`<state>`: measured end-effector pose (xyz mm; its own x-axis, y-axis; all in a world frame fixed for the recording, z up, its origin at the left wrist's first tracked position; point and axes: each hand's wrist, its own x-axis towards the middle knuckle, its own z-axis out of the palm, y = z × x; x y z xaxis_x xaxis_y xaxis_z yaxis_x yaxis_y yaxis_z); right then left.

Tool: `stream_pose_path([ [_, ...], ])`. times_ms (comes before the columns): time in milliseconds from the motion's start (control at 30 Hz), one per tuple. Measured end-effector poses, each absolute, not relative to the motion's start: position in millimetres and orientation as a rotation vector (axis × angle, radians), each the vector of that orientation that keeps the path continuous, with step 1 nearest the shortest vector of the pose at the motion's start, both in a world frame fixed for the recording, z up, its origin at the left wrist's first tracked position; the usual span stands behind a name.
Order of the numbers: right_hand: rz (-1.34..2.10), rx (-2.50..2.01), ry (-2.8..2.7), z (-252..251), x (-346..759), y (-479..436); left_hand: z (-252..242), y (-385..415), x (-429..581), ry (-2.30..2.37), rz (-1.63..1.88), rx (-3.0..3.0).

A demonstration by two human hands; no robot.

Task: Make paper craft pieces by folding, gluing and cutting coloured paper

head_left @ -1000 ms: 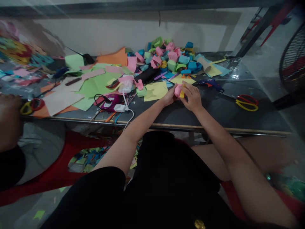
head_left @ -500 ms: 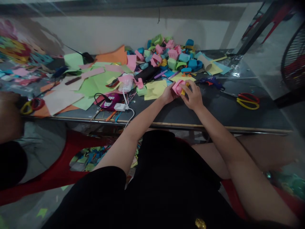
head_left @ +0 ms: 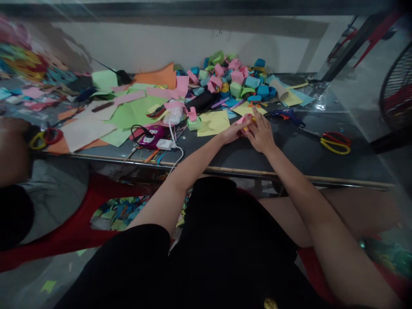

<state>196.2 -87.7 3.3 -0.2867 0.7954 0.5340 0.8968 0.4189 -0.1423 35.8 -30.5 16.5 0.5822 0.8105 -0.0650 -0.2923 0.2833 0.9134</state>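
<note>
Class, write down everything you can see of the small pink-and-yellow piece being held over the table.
The small pink-and-yellow piece looks like folded paper, mostly pink where it shows, with bits of yellow at its lower and right sides. The person's left grip holds it from the left, while fingers of the right grip lie over its right side. They cover so much that its full shape and tilt cannot be told, nor whether it touches the dark table beneath.
</note>
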Motion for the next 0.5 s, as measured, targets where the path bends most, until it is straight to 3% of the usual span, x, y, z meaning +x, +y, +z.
stream_pose_path([
  [167, -0.273, -1.375, -1.963, 0, 204, -90, 38, -33, 33, 0.781, 0.951, 1.105],
  [400, -0.274, -1.396, -1.857, -2, 209, -91, 104, 10, -41, 1.501, 1.909, 1.568],
  [500, -0.261, -1.394, -1.866, -3, 207, -90, 142, 37, -81, 1.581, 1.982, 1.691],
])
